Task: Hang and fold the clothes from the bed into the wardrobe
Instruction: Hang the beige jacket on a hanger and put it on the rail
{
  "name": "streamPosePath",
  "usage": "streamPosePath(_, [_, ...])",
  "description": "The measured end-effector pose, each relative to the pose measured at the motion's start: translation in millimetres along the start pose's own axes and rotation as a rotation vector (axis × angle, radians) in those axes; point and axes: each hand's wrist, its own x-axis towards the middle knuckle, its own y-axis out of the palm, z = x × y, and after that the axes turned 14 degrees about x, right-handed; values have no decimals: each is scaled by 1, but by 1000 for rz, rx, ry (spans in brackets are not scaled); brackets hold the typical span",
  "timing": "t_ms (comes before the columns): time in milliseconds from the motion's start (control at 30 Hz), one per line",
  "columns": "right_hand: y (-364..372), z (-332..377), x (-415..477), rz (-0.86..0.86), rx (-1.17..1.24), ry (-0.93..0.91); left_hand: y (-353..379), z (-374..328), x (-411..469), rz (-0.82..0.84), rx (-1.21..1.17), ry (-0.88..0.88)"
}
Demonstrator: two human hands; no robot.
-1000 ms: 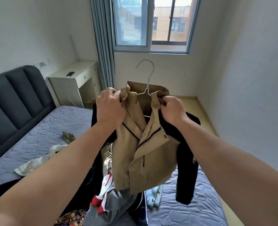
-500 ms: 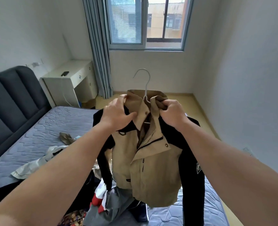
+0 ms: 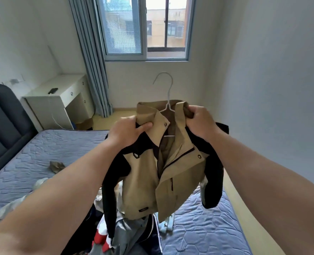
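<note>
Fingers (image 3: 145, 125) of left hand (image 3: 125, 132) now pinch jacket collar (image 3: 147, 111).

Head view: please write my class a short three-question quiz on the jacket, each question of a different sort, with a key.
1. True or false: the hanger has its hook sticking up above the collar of the jacket.
2. What does the left hand grip? A) the collar B) a sleeve C) the hook
3. Fill in: below the jacket, more clothes lie in a pile on the ____.
Key: 1 true; 2 A; 3 bed.
</note>
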Motion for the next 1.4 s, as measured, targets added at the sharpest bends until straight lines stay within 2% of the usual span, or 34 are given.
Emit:
streamPosePath(133, [-27,25,5,-292,-112,-260,-31,-34,34,-458,75,-8])
streamPosePath(167, [-30,23,0,-330,-158,-296,-30,-40,33,-558,97,-2])
streamPosePath(200, [-31,15,-6,-288,-199,-279,-22,-45,29,-592,134,14])
streamPosePath(233, [-28,7,-14,-131,-242,-169,-8,-45,23,-503,163,61])
streamPosePath(267, [-25,-6,-28,80,-287,20,12,-48,14,-285,149,125])
streamPosePath(300, [-24,-21,-41,237,-297,185,33,-51,4,4,109,171])
streamPosePath(333, [-23,-33,-52,290,-267,256,48,-50,-4,211,66,183])
streamPosePath(367, [-23,-43,-64,260,-242,246,62,-50,-8,222,56,200])
streamPosePath(467, [-29,-50,-65,119,-254,204,65,-62,5,31,77,204])
streamPosePath(567, [-36,-51,-62,103,-237,242,67,-69,14,66,66,215])
streamPosePath(700, [-55,-61,-71,-3,-218,214,70,-86,19,-3,32,203])
streamPosePath(967, [-91,-75,-88,-92,-201,230,76,-131,18,28,-181,262])
streamPosePath(1133, [-114,-83,-97,-149,-202,220,73,-162,18,83,-267,390])
streamPosePath(1333, [-148,-84,-116,-184,-214,207,76,-204,14,-4,-248,559])
streamPosePath(1400, [-159,-82,-127,-217,-215,207,76,-222,12,-9,-267,562])
